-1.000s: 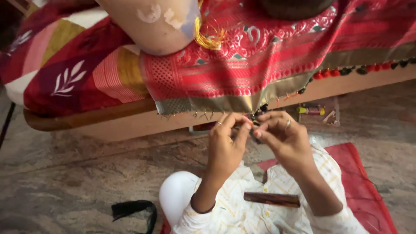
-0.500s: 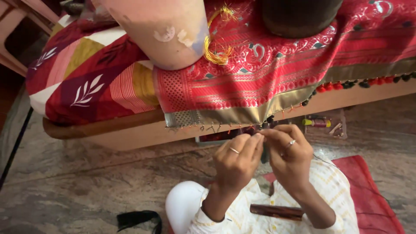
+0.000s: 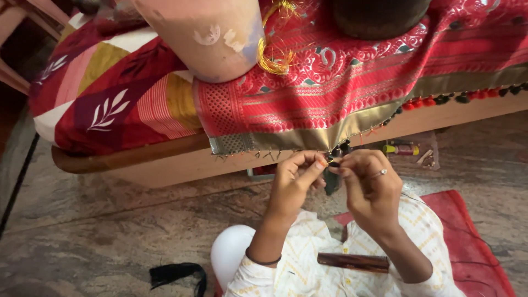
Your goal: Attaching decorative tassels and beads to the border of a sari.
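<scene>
Setting: stone floor [image 3: 110, 242], person seated at a low wooden bed frame [image 3: 165, 165], seen from above
Lap: pale yellow-checked garment; dark wooden stick [image 3: 352, 262] lies across it, untouched; red mat [image 3: 473, 242] under the right side; black cloth scrap [image 3: 176, 273] on the floor at left
Change: both hands sit lower and closer together than a second ago, now closed on one spot of the hem; judged as work settling onto a single tassel
Left hand [image 3: 294, 184]: raised, wrist bent, thumb and forefinger pressed together on a fine yellow thread [image 3: 325, 163]
Right hand [image 3: 369, 184]: ringed, raised opposite, fingertips pinching the dark tassel [image 3: 335, 159] at the hem, touching the left fingertips
Work piece: red patterned sari [image 3: 341, 82] draped over the bed, gold border [image 3: 330, 135] hanging just above the hands, red and dark tassels [image 3: 440, 100] along the right edge
Beyond: patchwork quilt [image 3: 110, 93], pinkish clay pot [image 3: 203, 33], loose gold thread bundle [image 3: 275, 49], thread spools [image 3: 401, 149] under the frame
</scene>
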